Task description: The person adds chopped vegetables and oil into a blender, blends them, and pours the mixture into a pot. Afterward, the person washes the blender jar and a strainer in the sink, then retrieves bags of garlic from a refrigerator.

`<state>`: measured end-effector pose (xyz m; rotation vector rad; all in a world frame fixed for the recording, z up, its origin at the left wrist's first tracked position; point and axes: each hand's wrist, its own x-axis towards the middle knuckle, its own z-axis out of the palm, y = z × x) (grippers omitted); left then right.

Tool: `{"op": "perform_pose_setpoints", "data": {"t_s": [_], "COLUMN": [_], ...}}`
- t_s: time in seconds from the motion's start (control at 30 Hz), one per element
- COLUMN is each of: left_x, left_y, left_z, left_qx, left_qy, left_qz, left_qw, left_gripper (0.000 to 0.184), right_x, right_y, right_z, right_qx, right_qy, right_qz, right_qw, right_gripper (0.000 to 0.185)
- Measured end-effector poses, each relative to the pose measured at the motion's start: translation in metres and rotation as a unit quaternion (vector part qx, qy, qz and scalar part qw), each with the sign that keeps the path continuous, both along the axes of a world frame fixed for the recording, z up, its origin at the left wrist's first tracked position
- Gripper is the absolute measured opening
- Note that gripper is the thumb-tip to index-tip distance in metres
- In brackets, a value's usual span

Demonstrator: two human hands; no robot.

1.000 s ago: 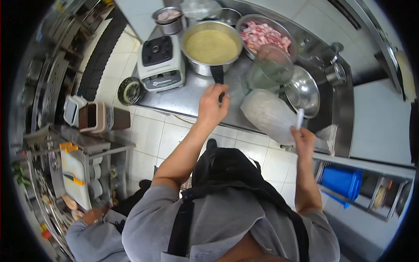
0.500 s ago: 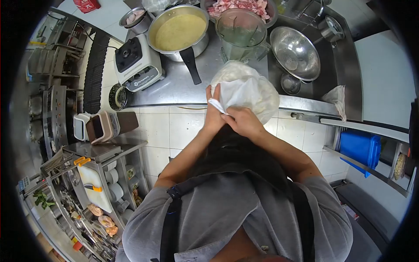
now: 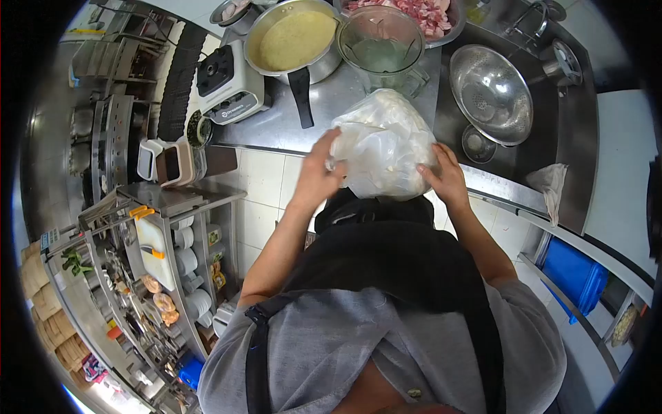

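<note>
A full, translucent white plastic bag [image 3: 386, 148] rests at the front edge of the steel counter and bulges over it; pale contents show faintly through the film. My left hand [image 3: 321, 172] is beside the bag's left side, fingers apart and slightly blurred, with nothing in it. Against the bag's right side lies my right hand [image 3: 447, 178], its thumb on the front and its fingers stretched along the side. Just behind the bag stands a clear blender jug [image 3: 383, 55] with some pale, cloudy content.
Behind lie a pressure cooker [image 3: 303, 69] of yellowish liquid, a blender base [image 3: 231, 83] and a bowl of cut raw meat [image 3: 441, 17]. In the sink [image 3: 510, 155], right, sit a steel colander [image 3: 491, 93] and a small bowl [image 3: 477, 143]. A shelf rack [image 3: 172, 200] stands left.
Both hands have let go of the gathered bag mouth and moved apart to the bag's two sides. The bag's top now lies spread out. The view has shifted slightly.
</note>
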<state>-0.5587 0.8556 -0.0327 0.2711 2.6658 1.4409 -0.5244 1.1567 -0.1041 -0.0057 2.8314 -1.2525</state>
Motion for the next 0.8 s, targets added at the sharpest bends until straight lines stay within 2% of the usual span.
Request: {"op": "perform_pose_setpoints", "data": {"t_s": [0.03,0.1,0.13,0.17,0.23,0.3,0.33,0.43,0.5,0.53,0.6,0.63,0.7,0.73,0.8], "left_x": [0.002,-0.004,-0.009,-0.015,-0.019,-0.019,-0.025,-0.048,-0.057,-0.059,-0.063,-0.066,-0.067,-0.067,-0.066], "left_y": [0.016,0.042,0.044,0.044,0.05,0.058,0.059,0.064,0.071,0.071,0.065,0.061,0.057,0.056,0.055], "left_z": [-0.002,-0.012,-0.022,-0.036,-0.029,-0.021,-0.025,-0.033,-0.032,-0.029,-0.024,-0.022,-0.015,-0.01,-0.002], "left_qx": [-0.1,-0.231,-0.232,-0.229,-0.229,-0.071,-0.036,0.016,0.048,0.043,0.038,0.04,-0.017,-0.013,-0.081], "left_qy": [0.056,0.026,0.026,0.05,0.075,0.007,0.04,0.043,0.065,0.054,0.033,0.036,0.051,0.049,0.043], "left_qz": [-0.014,-0.054,-0.046,-0.039,-0.029,0.069,0.104,0.133,0.146,0.114,0.055,0.052,-0.063,-0.068,-0.143], "left_qw": [0.993,0.971,0.971,0.971,0.97,0.995,0.993,0.99,0.986,0.991,0.997,0.997,0.997,0.996,0.986], "left_gripper": [0.051,0.033,0.033,0.025,0.019,0.014,0.013,0.015,0.018,0.021,0.031,0.031,0.032,0.032,0.032], "right_x": [-0.002,-0.006,-0.009,-0.013,-0.021,-0.032,-0.036,-0.048,-0.058,-0.062,-0.066,-0.067,-0.063,-0.065,-0.072], "right_y": [0.0,-0.003,-0.005,-0.009,-0.021,-0.037,-0.047,-0.068,-0.08,-0.08,-0.078,-0.077,-0.072,-0.065,-0.041], "right_z": [0.003,0.009,0.01,0.011,0.019,0.028,0.032,0.032,0.014,0.01,0.01,0.014,0.021,0.019,0.013], "right_qx": [-0.003,0.01,0.009,0.002,-0.007,0.019,0.019,0.042,0.08,0.084,0.051,0.053,0.036,0.04,0.058], "right_qy": [0.0,0.005,0.007,0.037,0.067,0.12,0.122,0.141,0.182,0.189,0.181,0.183,0.186,0.184,0.089], "right_qz": [0.004,0.005,0.013,0.029,0.048,0.073,0.075,0.101,0.043,0.041,-0.004,-0.007,-0.045,-0.049,-0.154], "right_qw": [1.0,1.0,1.0,0.999,0.997,0.99,0.989,0.984,0.979,0.978,0.982,0.982,0.981,0.981,0.982], "right_gripper": [0.063,0.062,0.062,0.06,0.059,0.054,0.054,0.05,0.044,0.044,0.032,0.032,0.024,0.024,0.029]}}
